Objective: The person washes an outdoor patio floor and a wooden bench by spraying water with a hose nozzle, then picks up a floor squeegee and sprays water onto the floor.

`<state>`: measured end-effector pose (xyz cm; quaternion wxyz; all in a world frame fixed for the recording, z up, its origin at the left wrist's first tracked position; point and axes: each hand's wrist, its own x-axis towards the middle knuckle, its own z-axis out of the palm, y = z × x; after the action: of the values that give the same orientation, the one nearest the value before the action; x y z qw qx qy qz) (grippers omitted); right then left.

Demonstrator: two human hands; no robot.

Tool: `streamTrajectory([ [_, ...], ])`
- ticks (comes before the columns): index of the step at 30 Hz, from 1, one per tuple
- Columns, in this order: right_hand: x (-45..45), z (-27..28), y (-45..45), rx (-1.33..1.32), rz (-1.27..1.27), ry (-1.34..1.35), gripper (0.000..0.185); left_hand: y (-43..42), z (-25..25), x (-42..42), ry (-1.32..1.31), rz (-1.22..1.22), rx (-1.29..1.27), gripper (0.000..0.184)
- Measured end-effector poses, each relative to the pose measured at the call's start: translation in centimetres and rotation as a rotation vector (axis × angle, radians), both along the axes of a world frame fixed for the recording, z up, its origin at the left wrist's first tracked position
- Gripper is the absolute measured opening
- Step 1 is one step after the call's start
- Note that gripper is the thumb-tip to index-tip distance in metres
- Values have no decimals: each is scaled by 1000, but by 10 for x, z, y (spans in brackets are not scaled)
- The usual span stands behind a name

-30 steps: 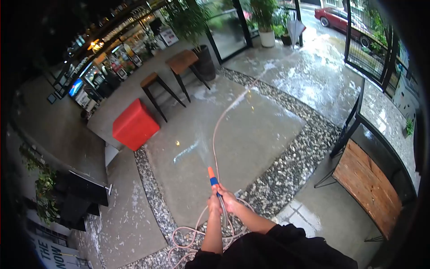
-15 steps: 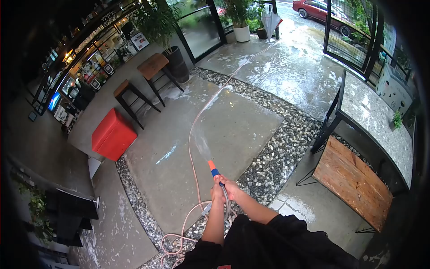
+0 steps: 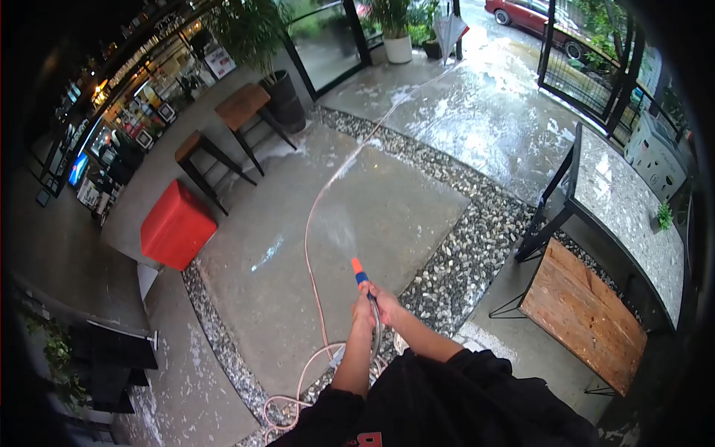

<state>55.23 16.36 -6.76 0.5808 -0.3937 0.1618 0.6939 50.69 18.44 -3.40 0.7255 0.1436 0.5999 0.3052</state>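
An orange and blue spray nozzle (image 3: 359, 270) points away from me over the wet concrete floor (image 3: 387, 216), with a misty water spray coming from its tip. My left hand (image 3: 363, 307) is wrapped round the nozzle's lower end. Pressed close beside it, my right hand (image 3: 383, 304) also grips the nozzle's lower end. A grey hose length hangs below my hands. The pinkish hose (image 3: 307, 246) runs from loops near my feet across the floor towards the doorway. A whitish foam streak (image 3: 267, 254) lies on the concrete left of the hose.
A red cube stool (image 3: 177, 226) and two wooden-topped stools (image 3: 243, 106) stand at the left. Pebble strips (image 3: 477, 249) border the slab. At the right are a wooden bench (image 3: 585, 313) and a terrazzo-topped table (image 3: 625, 201). A closed umbrella (image 3: 446, 37) stands near the doorway.
The view has swung to the right, so the stools sit further left. Both hands keep hold of the nozzle, and its spray now looks wider and mistier.
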Motion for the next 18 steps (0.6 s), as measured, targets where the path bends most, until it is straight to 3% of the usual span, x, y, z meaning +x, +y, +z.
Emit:
streamTrajectory([
  [2, 10, -8, 26, 125, 7, -84, 31, 26, 1, 6, 57, -35, 29, 24],
  [8, 60, -28, 61, 69, -100, -94, 36, 63, -26, 56, 57, -131, 3, 24],
  [14, 89, -10, 63, 59, -179, -72, 40, 67, -14, 94, 177, -149, 33, 29],
  [15, 91, -8, 62, 78, -169, -107, 40, 70, -36, 89, 183, -138, 20, 29],
  [16, 93, -6, 61, 101, -145, -147, 40, 81, -72, 85, 54, -127, 29, 32],
  [18, 91, -3, 60, 77, -159, -166, 39, 80, -71, 84, -73, -87, 50, 37],
])
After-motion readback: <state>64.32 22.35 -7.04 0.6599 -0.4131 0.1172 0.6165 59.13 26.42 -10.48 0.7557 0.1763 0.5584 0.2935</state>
